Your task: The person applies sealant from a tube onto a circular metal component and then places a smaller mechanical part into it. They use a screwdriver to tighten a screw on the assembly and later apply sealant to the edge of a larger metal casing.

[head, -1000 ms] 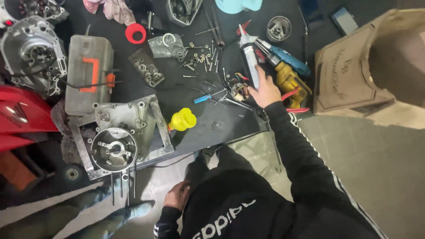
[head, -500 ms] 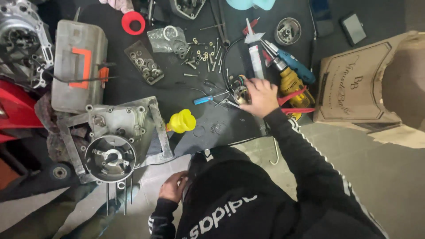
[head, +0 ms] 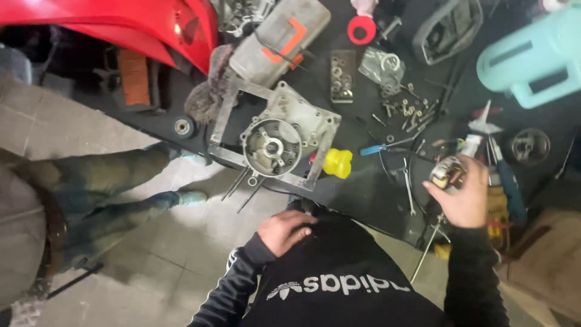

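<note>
Wound metal part (head: 446, 174) lifted off the dark mat (head: 363, 200), gripped by right hand (head: 463, 197). Left hand (head: 284, 230) rests loosely curled, empty, on the lap. Engine casing (head: 275, 142) lies open; loose bolts (head: 408, 109) scattered, none fitted.

The left hand (head: 284, 231) rests palm down against the person's own dark clothing near six o'clock, fingers curled loosely, its black sleeve bent at the elbow. The right hand (head: 463, 195) reaches out toward three o'clock, arm extended, fingers closed around a small part.
</note>
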